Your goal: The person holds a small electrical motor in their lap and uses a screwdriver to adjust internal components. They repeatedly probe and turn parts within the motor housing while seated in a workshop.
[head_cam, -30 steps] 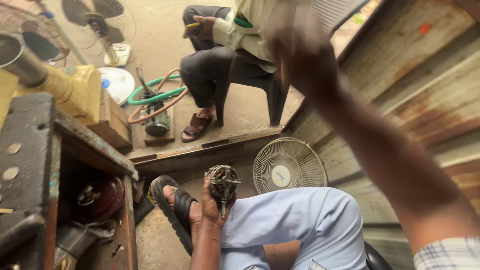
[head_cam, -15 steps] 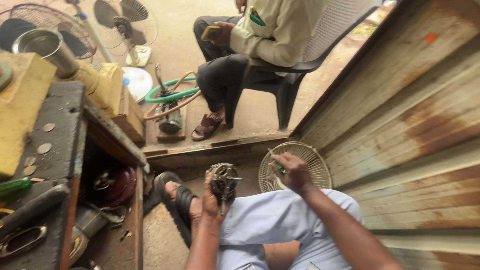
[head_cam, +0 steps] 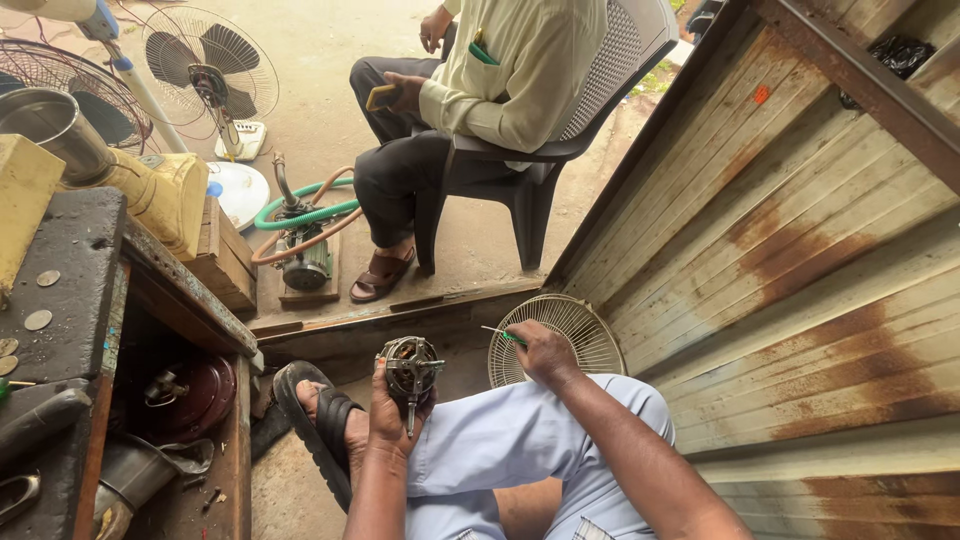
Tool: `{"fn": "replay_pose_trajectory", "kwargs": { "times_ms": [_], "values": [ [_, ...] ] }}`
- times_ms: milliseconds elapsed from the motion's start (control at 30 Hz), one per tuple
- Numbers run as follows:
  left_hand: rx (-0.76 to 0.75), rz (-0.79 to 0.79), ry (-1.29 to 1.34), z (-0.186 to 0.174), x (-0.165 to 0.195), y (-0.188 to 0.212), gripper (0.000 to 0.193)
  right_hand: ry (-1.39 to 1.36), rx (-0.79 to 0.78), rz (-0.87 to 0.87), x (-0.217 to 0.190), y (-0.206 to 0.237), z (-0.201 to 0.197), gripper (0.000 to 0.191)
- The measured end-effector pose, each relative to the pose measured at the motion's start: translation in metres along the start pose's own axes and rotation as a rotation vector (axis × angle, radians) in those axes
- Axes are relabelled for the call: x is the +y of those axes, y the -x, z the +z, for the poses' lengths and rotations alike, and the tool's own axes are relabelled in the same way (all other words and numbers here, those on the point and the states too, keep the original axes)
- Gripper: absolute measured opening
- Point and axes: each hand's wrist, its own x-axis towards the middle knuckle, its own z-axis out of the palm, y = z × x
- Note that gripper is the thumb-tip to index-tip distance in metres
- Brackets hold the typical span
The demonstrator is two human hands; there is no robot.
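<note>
left hand [head_cam: 385, 415] gripping fan motor [head_cam: 409, 366], right hand [head_cam: 545, 352] holding screwdriver [head_cam: 503, 335]

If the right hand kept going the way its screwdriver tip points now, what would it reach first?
The right hand holds a green-handled screwdriver pointing left, toward the fan motor gripped in the left hand. The motor's upper side looks first in line, though depth is hard to judge.

The left hand [head_cam: 385, 415] covers the lower part of the small fan motor [head_cam: 409, 367], and the right hand [head_cam: 545, 352] hides most of the thin green tool [head_cam: 503, 335] — only its tip shows. The seated person [head_cam: 490, 90] is cut off at the top edge, and the tabletop [head_cam: 60, 290] at the left edge.
</note>
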Motion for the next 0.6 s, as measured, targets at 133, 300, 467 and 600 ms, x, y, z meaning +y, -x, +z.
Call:
{"fn": "replay_pose_trajectory", "kwargs": {
  "times_ms": [133, 300, 467, 600],
  "values": [
    [0.002, -0.014, -0.010, 0.001, -0.002, -0.006, 0.061, -0.022, 0.018, -0.014, 0.000, 0.001, -0.004, 0.022],
    [-0.019, -0.040, -0.019, 0.005, -0.006, -0.016, 0.063, -0.056, 0.061, -0.061, 0.004, 0.006, -0.008, 0.022],
    [-0.038, -0.078, -0.016, 0.010, -0.015, -0.027, 0.061, -0.043, 0.005, 0.067, 0.015, 0.004, -0.009, 0.024],
    [-0.047, -0.096, -0.007, 0.012, -0.020, -0.032, 0.059, -0.079, 0.027, 0.056, 0.017, 0.005, -0.011, 0.023]
  ]
}}
